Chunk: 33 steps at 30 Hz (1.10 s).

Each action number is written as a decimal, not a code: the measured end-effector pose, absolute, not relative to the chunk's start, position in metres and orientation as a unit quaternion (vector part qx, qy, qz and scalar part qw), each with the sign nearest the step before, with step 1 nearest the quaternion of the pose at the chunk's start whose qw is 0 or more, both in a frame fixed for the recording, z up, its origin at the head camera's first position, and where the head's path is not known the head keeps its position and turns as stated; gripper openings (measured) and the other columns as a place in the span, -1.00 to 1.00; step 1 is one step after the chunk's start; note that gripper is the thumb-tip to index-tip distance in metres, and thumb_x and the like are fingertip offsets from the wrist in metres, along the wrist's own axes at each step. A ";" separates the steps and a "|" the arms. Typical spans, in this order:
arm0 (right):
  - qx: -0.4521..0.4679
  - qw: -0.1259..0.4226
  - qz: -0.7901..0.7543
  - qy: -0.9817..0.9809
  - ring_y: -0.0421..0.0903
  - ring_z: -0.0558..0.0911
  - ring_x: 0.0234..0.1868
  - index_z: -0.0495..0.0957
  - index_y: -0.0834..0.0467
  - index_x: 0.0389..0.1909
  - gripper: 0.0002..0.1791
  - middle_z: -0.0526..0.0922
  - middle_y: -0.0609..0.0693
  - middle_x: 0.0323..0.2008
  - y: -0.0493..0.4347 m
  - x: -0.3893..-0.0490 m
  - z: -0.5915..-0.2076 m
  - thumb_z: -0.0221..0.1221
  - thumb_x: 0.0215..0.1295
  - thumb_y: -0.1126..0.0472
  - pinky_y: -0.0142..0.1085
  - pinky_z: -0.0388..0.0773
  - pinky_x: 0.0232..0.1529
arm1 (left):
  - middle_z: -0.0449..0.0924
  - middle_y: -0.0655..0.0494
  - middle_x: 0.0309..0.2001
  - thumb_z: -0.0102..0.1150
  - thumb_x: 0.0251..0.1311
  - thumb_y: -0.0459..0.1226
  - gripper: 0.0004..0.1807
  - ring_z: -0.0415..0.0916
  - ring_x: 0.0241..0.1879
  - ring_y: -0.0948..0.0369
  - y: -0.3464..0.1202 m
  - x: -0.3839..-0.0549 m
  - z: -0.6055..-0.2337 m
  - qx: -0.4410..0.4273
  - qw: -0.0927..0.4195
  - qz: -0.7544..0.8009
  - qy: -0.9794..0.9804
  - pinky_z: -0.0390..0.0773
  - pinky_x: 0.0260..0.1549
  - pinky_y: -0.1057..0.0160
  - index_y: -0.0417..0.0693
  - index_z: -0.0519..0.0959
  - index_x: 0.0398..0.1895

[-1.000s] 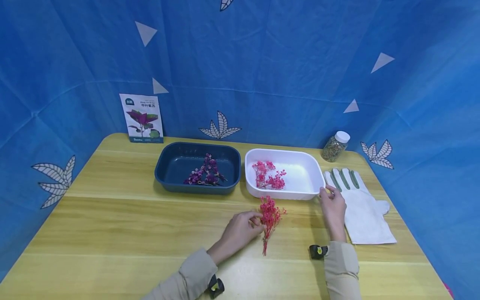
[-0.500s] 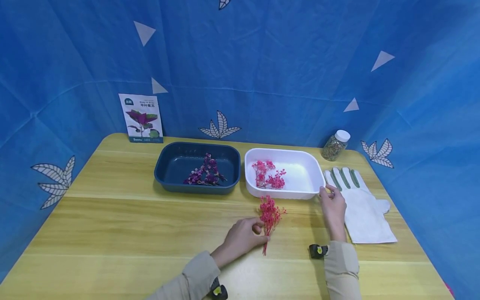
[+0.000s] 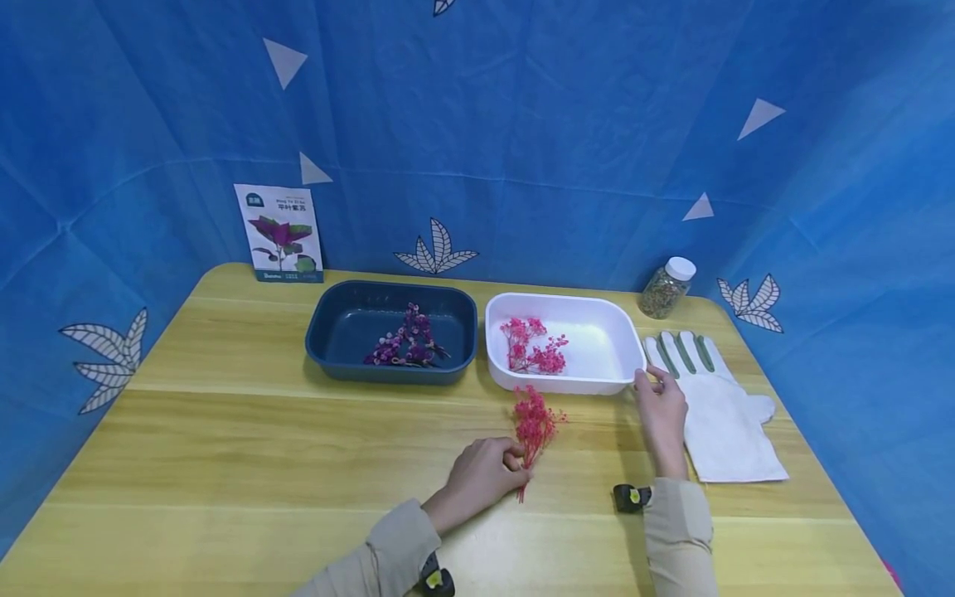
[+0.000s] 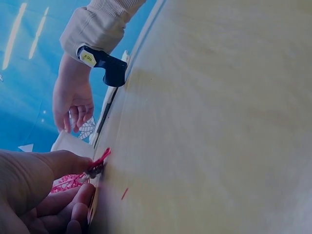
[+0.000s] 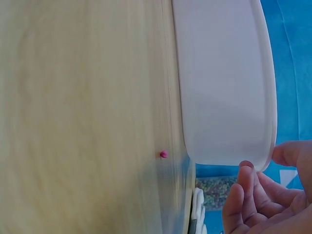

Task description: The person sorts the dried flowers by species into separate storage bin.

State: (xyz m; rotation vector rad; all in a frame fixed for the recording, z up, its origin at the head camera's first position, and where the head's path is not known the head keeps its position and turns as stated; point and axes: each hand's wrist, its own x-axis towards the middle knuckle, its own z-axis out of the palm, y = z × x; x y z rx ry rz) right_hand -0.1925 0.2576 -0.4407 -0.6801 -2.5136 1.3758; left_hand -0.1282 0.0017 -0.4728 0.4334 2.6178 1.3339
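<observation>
My left hand (image 3: 483,477) pinches the stems of a bunch of pink dried flowers (image 3: 534,423) between thumb and fingers, just in front of the white tray (image 3: 589,387). In the left wrist view the red stem ends (image 4: 105,155) poke out past the thumb tip, and the blossoms are mostly hidden behind the hand. My right hand (image 3: 661,414) grips the white tray's near right corner; in the right wrist view the thumb lies at the rim and a fingertip below it. More pink flowers (image 3: 533,356) lie inside that tray, at its left.
A dark blue tray (image 3: 321,356) with purple flowers (image 3: 410,340) stands left of the white one. White gloves (image 3: 727,423) lie at the right, with a lidded jar (image 3: 666,288) behind. A seed packet (image 3: 280,234) leans on the back curtain. A small pink bit (image 5: 164,154) lies on the table.
My left hand has slid down from beside the blossoms to the stems and taken hold of them; the bunch has shifted very slightly. The right hand stays at the tray corner.
</observation>
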 end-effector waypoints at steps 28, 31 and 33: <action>-0.230 0.094 0.461 -0.852 0.13 0.58 -0.11 0.29 0.26 0.31 -0.38 0.57 0.33 -0.03 0.258 -0.192 -0.442 -0.11 0.43 -0.09 -0.37 0.39 -0.37 | 0.61 0.16 -0.32 0.13 0.18 -0.40 -0.83 0.45 -0.37 0.36 0.003 -0.131 -0.464 0.208 0.050 0.474 0.854 0.45 -0.34 0.40 -0.09 0.68 -0.24; -0.233 0.091 0.461 -0.851 0.12 0.57 -0.10 0.28 0.26 0.32 -0.38 0.56 0.33 -0.02 0.258 -0.192 -0.441 -0.11 0.42 -0.09 -0.36 0.38 -0.34 | 0.60 0.12 -0.31 0.12 0.19 -0.39 -0.83 0.45 -0.36 0.32 0.002 -0.137 -0.455 0.204 0.031 0.480 0.853 0.44 -0.34 0.38 -0.10 0.68 -0.22; -0.235 0.089 0.464 -0.850 0.12 0.56 -0.09 0.28 0.25 0.32 -0.38 0.56 0.33 -0.02 0.258 -0.192 -0.441 -0.11 0.42 -0.09 -0.36 0.38 -0.33 | 0.60 0.11 -0.30 0.12 0.20 -0.38 -0.83 0.43 -0.36 0.30 0.001 -0.142 -0.449 0.201 0.019 0.481 0.853 0.43 -0.33 0.36 -0.10 0.68 -0.21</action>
